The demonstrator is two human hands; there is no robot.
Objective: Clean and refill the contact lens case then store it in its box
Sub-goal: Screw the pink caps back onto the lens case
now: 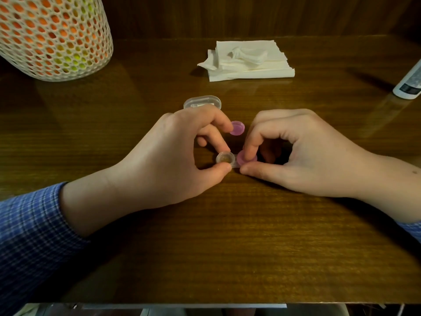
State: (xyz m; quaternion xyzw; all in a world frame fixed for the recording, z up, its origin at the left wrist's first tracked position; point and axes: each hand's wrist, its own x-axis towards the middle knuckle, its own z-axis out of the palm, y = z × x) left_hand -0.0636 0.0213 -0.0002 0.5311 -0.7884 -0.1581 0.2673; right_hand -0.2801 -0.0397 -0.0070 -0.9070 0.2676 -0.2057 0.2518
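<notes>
Both hands are pinching the contact lens case [230,161] near the tabletop's centre: left hand [164,165] nips the open well betw thumb and a fingertip, right hand [293,156] has thumb and forefinger closed on the pink cap [247,158] sitting on the other well. Left forefinger is curled toward a second pink cap [237,128], which lies loose just behind the case; can't tell if it actually touches.

Case is small, clear plastic, two round wells joined by a short bridge. Uncovered well looks see-through w/ a brownish tint, prob. the wood showing through.

Tabletop [227,247] is dark glossy wood w/ visible grain, dark wood panel behind it. Big white mesh basket [54,35] w/ orange and yellow-green showing through stands at the back left corner. Stack of white tissues [248,62], one crumpled on top, sits toward the back edge, centre-right. White bottle [409,84] pokes in at the right edge. Clear oval box [202,102] rests just behind the left hand. Blue check sleeves [34,224] on both arms.
</notes>
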